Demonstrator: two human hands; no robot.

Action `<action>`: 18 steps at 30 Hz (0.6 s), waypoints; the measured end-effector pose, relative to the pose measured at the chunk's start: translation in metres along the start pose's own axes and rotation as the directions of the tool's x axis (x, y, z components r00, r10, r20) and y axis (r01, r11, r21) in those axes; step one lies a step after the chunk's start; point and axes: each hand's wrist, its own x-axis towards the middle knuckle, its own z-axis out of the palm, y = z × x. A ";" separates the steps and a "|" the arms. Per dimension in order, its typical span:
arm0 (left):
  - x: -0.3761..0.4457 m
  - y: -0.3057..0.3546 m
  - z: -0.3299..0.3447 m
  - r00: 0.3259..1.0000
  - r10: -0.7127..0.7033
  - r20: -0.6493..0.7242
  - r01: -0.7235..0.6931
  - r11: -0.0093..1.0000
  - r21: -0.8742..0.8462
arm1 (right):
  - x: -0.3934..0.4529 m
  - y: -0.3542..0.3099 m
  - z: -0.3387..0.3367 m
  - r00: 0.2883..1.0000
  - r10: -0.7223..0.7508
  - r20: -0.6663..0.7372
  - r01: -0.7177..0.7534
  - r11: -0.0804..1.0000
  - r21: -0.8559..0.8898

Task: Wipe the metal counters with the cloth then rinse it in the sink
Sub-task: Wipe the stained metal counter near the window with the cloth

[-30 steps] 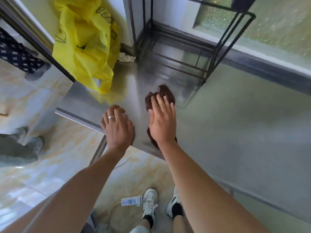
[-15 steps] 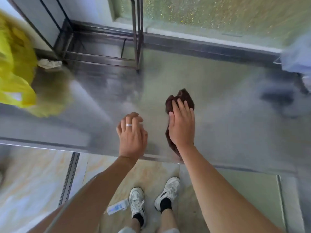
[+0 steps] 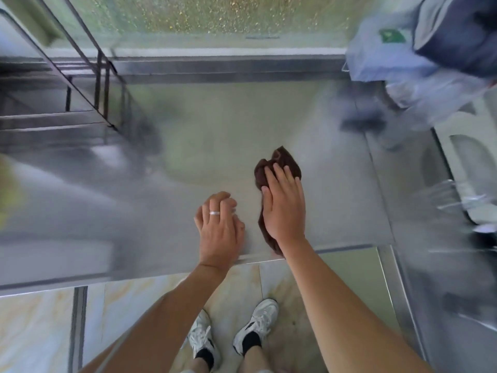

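Far left stands a dark rack [image 3: 88,84] on the counter [image 3: 215,125]. The yellow bag seen a moment ago is almost out of view now — the wiping has moved right along the metal, so more of it looks done. The left hand [image 3: 219,230] rests near the edge, fingers loosely curled, holding nothing. Just right of it, the right hand [image 3: 283,208] presses flat on the brown cloth [image 3: 279,162]. The cloth lies long from near to far, its bunched end pointing away. No sink shows yet — rinsing comes later.
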 end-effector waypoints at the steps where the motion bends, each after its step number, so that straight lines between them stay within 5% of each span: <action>1: 0.002 0.009 0.005 1.000 0.012 0.004 -0.012 1.000 0.001 | 0.000 0.012 -0.004 1.000 0.013 -0.005 -0.014 1.000 -0.002; 11: 0.007 0.063 0.051 0.988 0.127 0.086 -0.130 0.991 0.029 | 0.007 0.134 -0.042 0.973 0.219 -0.069 -0.215 0.975 0.060; 18: 0.012 0.070 0.034 0.992 0.114 0.049 -0.115 0.993 0.036 | 0.006 0.215 -0.092 0.816 0.507 -0.278 -0.452 0.859 0.239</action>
